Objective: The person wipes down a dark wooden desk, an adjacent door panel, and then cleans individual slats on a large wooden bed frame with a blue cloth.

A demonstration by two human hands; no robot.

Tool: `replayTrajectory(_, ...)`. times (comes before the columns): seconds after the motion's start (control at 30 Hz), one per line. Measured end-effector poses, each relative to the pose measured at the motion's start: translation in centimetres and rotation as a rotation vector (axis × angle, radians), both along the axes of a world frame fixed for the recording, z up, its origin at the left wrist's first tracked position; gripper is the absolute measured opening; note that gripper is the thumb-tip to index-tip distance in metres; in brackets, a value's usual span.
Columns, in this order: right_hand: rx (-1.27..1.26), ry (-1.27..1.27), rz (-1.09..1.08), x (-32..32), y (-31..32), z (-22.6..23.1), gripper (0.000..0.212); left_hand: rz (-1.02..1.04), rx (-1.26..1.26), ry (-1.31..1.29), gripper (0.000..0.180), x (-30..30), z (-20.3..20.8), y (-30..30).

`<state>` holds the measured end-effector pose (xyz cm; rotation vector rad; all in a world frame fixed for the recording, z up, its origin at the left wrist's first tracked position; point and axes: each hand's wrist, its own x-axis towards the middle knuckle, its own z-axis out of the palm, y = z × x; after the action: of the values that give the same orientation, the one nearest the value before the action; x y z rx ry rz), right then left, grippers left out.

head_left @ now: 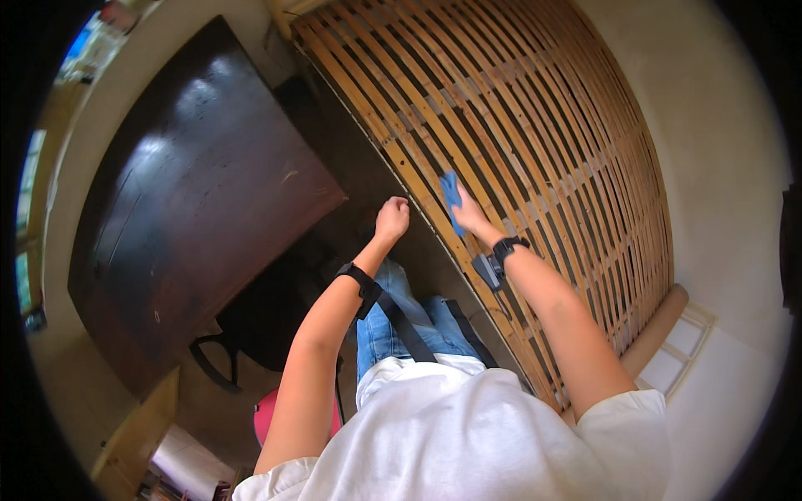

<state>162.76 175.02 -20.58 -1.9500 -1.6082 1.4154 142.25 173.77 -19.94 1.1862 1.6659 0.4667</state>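
A folded blue cloth (451, 199) is gripped in my right hand (470, 212), with its fingers closed round it. The cloth lies against the near edge of a slatted bamboo bed base (543, 108), whose long thin slats run away from me with dark gaps between them. To the left, my left hand (393, 219) is closed in a loose fist just outside the bed's edge. Nothing shows in that fist, and it hangs over the gap between the bed and a dark brown table (209, 159).
The table's corner (342, 197) points toward the gap. A dark chair (221, 363) and a pink object (267, 413) are low at left. A rolled brown mat (656, 330) lies at the bed's right end, near a pale wall (710, 167). My legs stand close beside the bed.
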Motion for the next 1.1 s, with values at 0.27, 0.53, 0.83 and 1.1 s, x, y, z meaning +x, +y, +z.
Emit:
replayTrajectory(0.27,0.380,-0.298,0.547,-8.5,9.0,-0.7,0.056,-0.067,-0.204,0.030,0.018,-0.2,-4.1,-1.3)
replayTrajectory(0.53,0.450,-0.383,0.733,-5.6,3.2,-2.5,0.059,-0.065,-0.050,0.147,0.019,-0.4,-3.8,-2.9)
replayTrajectory(0.83,0.235,-0.482,0.698,7.1,-18.7,-0.9,0.053,-0.398,0.417,0.390,0.068,6.5,-4.9,-2.5)
replayTrajectory(1.1,-0.109,-0.495,0.402,19.3,-41.6,-0.1,0.058,-0.690,0.398,0.900,0.111,8.3,-7.4,-1.6)
